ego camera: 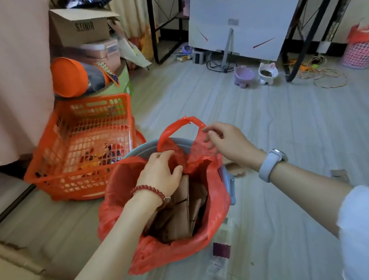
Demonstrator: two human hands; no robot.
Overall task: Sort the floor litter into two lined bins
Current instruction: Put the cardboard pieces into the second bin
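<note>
A grey-blue bin [228, 182] lined with a red plastic bag [219, 207] stands on the floor in front of me. Brown cardboard pieces [182, 209] fill it. My left hand [159, 173] reaches into the bin's mouth, its fingers curled round the bag's far edge. My right hand [225, 141] hovers just right of the bag's raised handle loop [177, 126], fingers loosely bent, holding nothing I can see. A clear plastic bottle with a purple label [220, 249] lies on the floor beside the bin. A cardboard scrap [341, 175] lies at the right.
An orange mesh basket [80, 152] holding wrappers stands left of the bin. At the far right is a pink basket with a red liner [364, 48]. Two pet bowls [255, 74], cables and a white panel are at the back. Cardboard boxes [6, 266] flank my left.
</note>
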